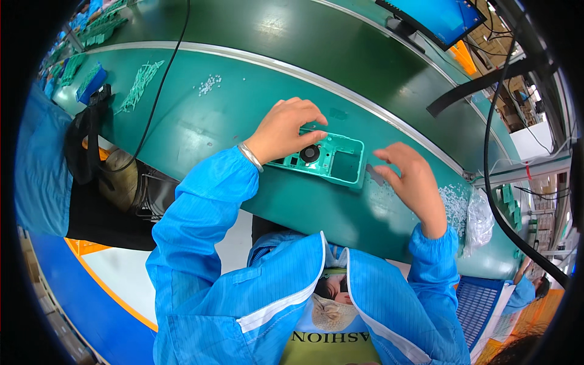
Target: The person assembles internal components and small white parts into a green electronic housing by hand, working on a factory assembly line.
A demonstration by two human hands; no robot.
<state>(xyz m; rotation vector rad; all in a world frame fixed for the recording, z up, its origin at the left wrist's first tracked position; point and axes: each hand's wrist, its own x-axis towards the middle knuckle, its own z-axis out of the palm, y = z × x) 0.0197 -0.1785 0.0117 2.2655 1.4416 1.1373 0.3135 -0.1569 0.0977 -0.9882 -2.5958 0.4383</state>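
A green plastic housing (348,145), an open-topped oblong box, lies on the green workbench (201,140) before me. Inside it sits a round black part (309,153), fan- or speaker-like, beside a deep square compartment. Over the housing's left end reaches my left hand (285,131), fingers bent, with a gap between thumb and fingertips. It covers part of that end, and I see nothing in its grasp. My right hand (410,179) hovers just right of the housing, thumb and fingers apart, slightly blurred and holding nothing visible.
Small whitish pieces (210,85) lie scattered on the bench, with more (451,204) by a clear plastic bag (479,222). Green strips (143,84) and a blue bin (92,82) are far left. Black cables hang left and right. A person in blue (42,164) sits at left.
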